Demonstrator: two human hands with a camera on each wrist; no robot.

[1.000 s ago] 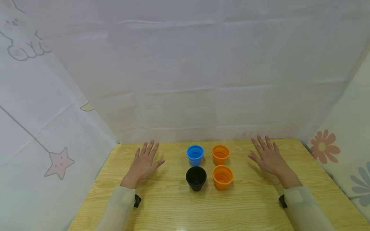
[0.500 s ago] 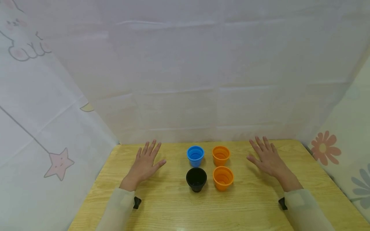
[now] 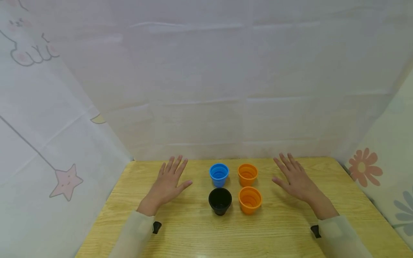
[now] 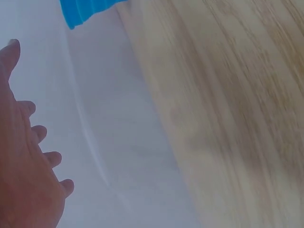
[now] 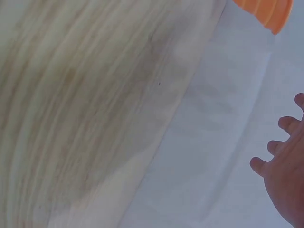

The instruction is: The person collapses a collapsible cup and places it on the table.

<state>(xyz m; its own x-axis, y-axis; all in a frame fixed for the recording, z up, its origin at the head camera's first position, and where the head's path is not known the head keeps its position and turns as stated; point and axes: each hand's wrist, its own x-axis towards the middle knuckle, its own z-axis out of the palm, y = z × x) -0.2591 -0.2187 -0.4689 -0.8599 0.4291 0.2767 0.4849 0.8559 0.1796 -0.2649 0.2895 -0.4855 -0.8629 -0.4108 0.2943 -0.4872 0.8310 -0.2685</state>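
Note:
Four is avoided here: several small ribbed cups stand upright in a two-by-two group on the table. At the back left is a blue cup [image 3: 219, 175], with a black cup [image 3: 220, 201] in front of it. On the right side an orange cup [image 3: 247, 175] stands behind another orange cup [image 3: 250, 200]. My left hand [image 3: 167, 184], fingers spread and holding nothing, hovers left of the group, nearest the blue cup. To the right of the cups my right hand [image 3: 297, 181] is likewise spread, palm down, nearest the orange cups. Each wrist view catches one cup's edge.
The wooden table [image 3: 193, 236] meets a pale cloth backdrop [image 3: 200, 107] along its far edge. Printed cloth also hangs at the left and right sides. A small black device [image 3: 156, 227] sits at the left wrist, another [image 3: 315, 231] at the right.
Both hands have moved inward toward the cups, the left hand to the right and the right hand slightly to the left. The cups stay in their arrangement.

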